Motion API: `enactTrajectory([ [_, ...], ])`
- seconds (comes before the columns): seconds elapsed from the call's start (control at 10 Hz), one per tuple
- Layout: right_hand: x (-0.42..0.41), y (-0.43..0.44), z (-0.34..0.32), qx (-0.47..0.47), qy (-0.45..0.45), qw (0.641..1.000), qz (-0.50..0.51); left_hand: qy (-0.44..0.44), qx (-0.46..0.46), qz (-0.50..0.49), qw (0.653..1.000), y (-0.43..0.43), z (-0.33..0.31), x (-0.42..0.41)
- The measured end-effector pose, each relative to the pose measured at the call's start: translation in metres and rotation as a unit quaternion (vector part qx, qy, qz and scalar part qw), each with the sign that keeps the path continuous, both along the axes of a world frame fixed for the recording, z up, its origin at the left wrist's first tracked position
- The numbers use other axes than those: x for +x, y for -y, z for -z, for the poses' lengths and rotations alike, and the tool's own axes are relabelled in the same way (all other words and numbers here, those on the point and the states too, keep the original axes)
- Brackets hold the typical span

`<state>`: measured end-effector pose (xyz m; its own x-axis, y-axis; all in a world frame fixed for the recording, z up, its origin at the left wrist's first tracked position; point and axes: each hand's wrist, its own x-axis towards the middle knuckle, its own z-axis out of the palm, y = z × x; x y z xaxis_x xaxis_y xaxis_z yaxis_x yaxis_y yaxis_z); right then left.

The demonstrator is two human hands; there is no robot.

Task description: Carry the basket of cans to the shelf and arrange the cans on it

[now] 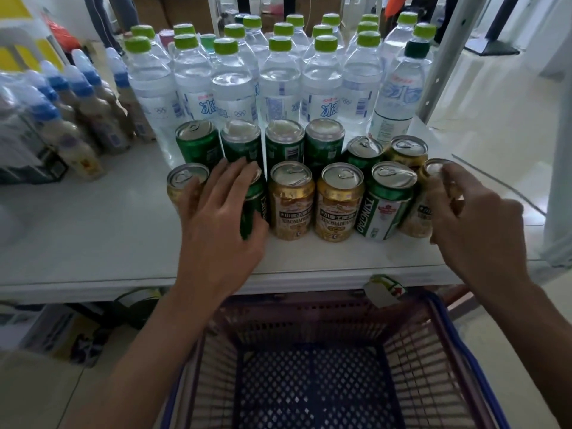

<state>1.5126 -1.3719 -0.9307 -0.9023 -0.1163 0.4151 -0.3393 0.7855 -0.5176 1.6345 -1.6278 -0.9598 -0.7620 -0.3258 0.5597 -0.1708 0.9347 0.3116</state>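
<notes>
Closing both ends of the front row, left hand (216,209) wrapped an upright green can (255,209), right hand (473,224) a gold can (427,205), lower-centre basket (439,329) empty.

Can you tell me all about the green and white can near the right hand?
The green and white Tsingtao can looks like shiny metal, with a silver top and unopened pull tab. It has a red emblem and green lettering. It stands in the front row on the white shelf, looking tilted, between a gold can and the gold can the right hand holds.
</notes>
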Motion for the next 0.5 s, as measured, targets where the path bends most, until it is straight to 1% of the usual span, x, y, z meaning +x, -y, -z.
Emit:
enactTrajectory([
  [0.1, 0.003, 0.005, -0.001, 0.026, 0.006, 1.000, 0.016, 0.021, 0.005, 0.018, 1.000, 0.001, -0.002, 0.004],
  [0.2, 0.023, 0.014, -0.005, 0.032, 0.015, 0.999, -0.023, -0.003, 0.008, 0.059, 0.998, -0.015, -0.013, 0.008],
  [0.3, 0.049, 0.031, 0.004, 0.032, 0.013, 0.989, -0.142, -0.022, 0.085, 0.141, 0.986, -0.043, -0.010, 0.013],
  [0.4, 0.070, 0.040, 0.010, 0.022, 0.057, 0.984, -0.165, 0.043, 0.151, 0.132, 0.979, -0.068, 0.003, 0.031],
  [0.5, 0.080, 0.055, 0.014, 0.030, 0.080, 0.983, -0.163, 0.104, 0.226, 0.094, 0.964, -0.067, 0.012, 0.036],
])
